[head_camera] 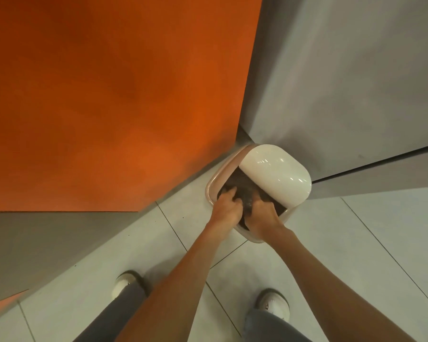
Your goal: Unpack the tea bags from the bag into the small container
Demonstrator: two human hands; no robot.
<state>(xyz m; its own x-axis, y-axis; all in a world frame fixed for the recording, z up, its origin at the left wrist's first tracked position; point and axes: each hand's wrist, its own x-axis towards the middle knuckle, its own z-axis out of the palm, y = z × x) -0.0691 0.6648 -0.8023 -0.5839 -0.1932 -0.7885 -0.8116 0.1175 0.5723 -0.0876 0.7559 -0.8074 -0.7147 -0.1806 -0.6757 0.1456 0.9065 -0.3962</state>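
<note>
A beige bin (210, 191) stands on the floor in a corner, its white lid (277, 174) tipped up and back. A black plastic bag (241, 186) lines the inside. My left hand (226, 206) reaches into the bin's near left side, fingers curled into the black plastic. My right hand (262, 214) is beside it at the near right, also gripping the bag. Between the two hands the plastic is bunched up. No tea bags and no small container are in view.
An orange panel (109, 95) rises to the left of the bin and a grey panel (344, 70) to the right. Pale floor tiles (331, 243) spread in front. My two white shoes (125, 285) (273, 302) stand below my arms.
</note>
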